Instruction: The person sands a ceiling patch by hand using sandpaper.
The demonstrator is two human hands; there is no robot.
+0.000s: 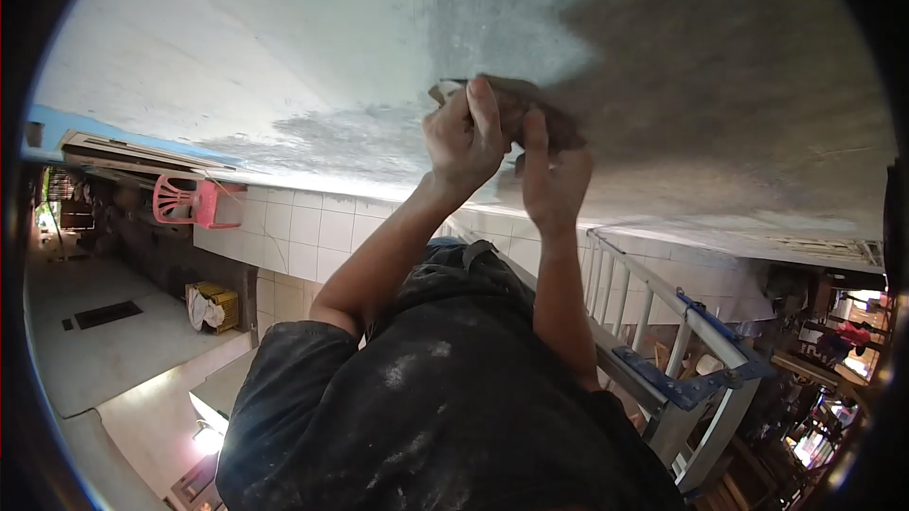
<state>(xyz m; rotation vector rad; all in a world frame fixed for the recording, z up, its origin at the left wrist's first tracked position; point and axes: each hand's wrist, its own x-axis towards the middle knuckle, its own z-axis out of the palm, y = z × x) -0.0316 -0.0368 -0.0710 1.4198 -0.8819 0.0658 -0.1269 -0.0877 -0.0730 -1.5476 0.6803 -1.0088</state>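
Head view: left hand is curled shut around the left end of a brown pad, held against grey plaster. Right hand touches the pad's right end, one finger raised; motion blur hides how far it is closed.

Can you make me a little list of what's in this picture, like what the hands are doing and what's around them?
left hand: grips a brown pad, too blurred to tell what kind
right hand: fingers up against the same pad
surface: grey-white and patchy, with the pad pressed flat on it
clothes: black shirt with pale specks
to the right: white railing with blue brackets
to the left: pink plastic chair and white tiled wall
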